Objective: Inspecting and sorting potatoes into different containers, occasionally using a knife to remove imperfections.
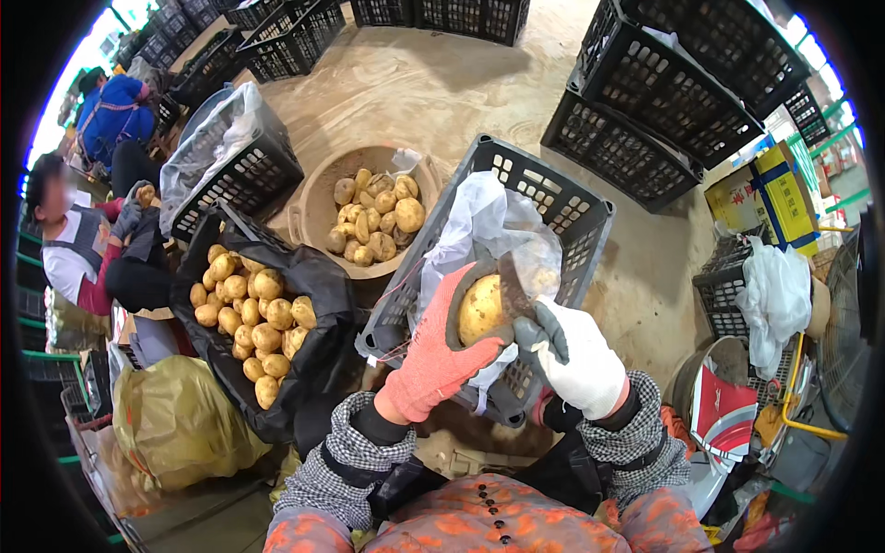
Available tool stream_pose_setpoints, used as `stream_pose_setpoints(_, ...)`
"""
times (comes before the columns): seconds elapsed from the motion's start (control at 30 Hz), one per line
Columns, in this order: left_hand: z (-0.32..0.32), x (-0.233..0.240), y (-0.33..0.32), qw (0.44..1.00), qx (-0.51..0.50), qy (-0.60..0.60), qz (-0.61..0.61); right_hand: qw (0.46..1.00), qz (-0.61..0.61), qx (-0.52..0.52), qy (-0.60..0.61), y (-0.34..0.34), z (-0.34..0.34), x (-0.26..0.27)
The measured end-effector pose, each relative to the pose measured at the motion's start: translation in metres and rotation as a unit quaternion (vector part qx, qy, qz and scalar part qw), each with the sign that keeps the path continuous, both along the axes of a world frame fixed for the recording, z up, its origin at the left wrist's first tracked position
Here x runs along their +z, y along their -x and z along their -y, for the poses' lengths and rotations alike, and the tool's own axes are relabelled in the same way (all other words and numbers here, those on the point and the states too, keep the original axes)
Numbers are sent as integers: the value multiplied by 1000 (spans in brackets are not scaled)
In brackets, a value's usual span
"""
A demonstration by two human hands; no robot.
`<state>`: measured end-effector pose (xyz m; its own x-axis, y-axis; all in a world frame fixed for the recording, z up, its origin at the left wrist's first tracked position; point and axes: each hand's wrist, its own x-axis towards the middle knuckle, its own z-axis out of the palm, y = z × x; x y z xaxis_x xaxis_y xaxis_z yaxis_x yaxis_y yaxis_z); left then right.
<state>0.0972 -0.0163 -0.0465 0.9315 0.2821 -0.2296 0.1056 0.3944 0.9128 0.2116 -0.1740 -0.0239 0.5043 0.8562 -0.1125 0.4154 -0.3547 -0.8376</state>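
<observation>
My left hand [439,349], in a red work glove with a dark palm, is closed around a yellow potato [480,311]. My right hand [579,358], in a white glove with dark grey fingertips, grips a flat, dirt-brown piece [514,290] against the potato's right side. Whether that piece is a blade or a cloth, I cannot tell. Both hands are above the near part of a black plastic crate [596,220]. Inside the crate lies a translucent white plastic bag [477,211], partly hidden by my hands.
To the left, a black-lined crate [325,283] holds many potatoes. Dirtier potatoes fill a round tub [297,225] behind it. Stacked black crates [622,148] stand at the right rear. A seated co-worker [76,256] is at the left, beside another lined crate [242,176].
</observation>
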Motion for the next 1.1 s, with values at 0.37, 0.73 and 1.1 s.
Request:
stream_pose_setpoints(0.37,10,-3,2,993,-13,101,53,979,-163,-101,-74,11,10,-9)
stream_pose_setpoints(0.73,14,-10,-1,972,35,214,88,910,-380,-119,-115,14,17,-6)
stream_pose_setpoints(1.1,23,-11,1,987,135,-20,81,908,-394,-130,-52,34,6,-14)
